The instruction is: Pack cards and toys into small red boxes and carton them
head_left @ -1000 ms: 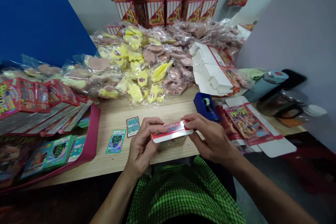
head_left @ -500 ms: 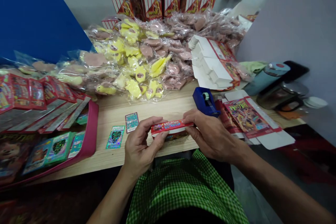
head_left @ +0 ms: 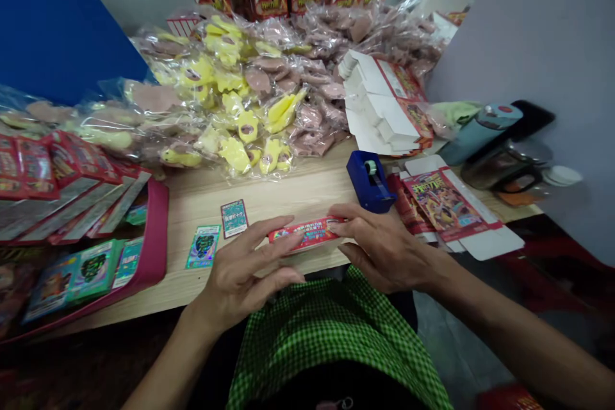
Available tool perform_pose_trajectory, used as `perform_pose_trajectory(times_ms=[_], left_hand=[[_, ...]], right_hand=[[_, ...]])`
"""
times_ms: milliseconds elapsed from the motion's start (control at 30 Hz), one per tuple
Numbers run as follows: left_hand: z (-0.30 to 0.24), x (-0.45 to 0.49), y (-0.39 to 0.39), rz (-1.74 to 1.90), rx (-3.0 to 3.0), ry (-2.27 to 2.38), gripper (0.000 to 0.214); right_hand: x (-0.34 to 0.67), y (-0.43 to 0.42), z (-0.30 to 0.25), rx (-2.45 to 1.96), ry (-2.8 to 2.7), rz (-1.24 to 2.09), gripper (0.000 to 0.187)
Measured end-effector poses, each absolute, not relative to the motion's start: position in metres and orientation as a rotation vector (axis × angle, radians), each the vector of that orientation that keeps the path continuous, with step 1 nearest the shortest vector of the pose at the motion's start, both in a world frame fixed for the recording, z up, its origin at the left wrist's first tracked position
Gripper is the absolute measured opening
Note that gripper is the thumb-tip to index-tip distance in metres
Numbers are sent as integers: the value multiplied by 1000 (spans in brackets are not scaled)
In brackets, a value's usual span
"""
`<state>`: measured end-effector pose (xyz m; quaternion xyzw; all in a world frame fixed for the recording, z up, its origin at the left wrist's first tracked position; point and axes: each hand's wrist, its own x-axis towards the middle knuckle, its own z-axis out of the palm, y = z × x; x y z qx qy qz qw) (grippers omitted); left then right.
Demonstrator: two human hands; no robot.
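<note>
A small red printed box [head_left: 312, 235] stands on the light wood table close to its front edge, its narrow lettered side facing up. My left hand [head_left: 245, 275] lies over the left part of this box, fingers stretched out and thumb apart from it. At the right end, the curled fingers of my right hand [head_left: 379, 246] grip the box. Two cards lie to the left of my hands: a shiny green card [head_left: 203, 247] and a teal card with a dark red border [head_left: 234, 218]. The box's lower sides are hidden from view.
A blue tape dispenser [head_left: 369, 182] and flattened red cartons [head_left: 446, 205] are at right, near a bottle [head_left: 490, 128]. Bagged yellow and pink pieces [head_left: 269, 102] pile up behind. At left, a pink tray [head_left: 158, 230] holds cards and red packets.
My left hand has loosened from its pinch, its fingers now stretched over the box. The box has turned so its lettered side shows more fully. The whole view has shifted slightly.
</note>
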<state>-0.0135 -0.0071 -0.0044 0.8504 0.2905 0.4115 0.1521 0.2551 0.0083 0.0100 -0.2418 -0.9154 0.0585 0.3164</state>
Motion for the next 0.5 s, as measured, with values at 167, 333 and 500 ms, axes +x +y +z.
perform_pose_trajectory(times_ms=[167, 333, 500], left_hand=[[-2, -6, -15, 1223, 2716, 1016, 34], [1, 3, -2, 1358, 2703, 1182, 30], [-5, 16, 11, 1435, 2558, 1129, 30]], right_hand=[[253, -1, -6, -614, -2229, 168, 33], [280, 8, -1, -1346, -1688, 555, 23], [312, 42, -10, -1967, -1105, 939, 11]])
